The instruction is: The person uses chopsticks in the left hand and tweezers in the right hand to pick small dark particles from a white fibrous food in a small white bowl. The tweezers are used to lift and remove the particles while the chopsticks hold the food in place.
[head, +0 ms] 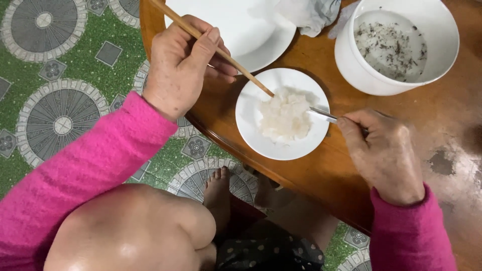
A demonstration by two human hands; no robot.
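A small white plate (pixel 251 133) with a heap of white flaky food (pixel 283 116) sits near the edge of a round wooden table (pixel 326 175). My left hand (pixel 186 65), in a pink sleeve, holds wooden chopsticks (pixel 236 65) whose tips touch the top left of the food. My right hand (pixel 384 153) grips a metal utensil (pixel 322 115) whose end pokes into the right side of the heap.
A large white bowl (pixel 351 65) holding liquid with dark flecks stands at the upper right. A bigger white plate (pixel 241 25) and a crumpled tissue (pixel 309 15) lie behind. Below are my bare knee (pixel 130 231), a foot and a patterned green floor (pixel 65 75).
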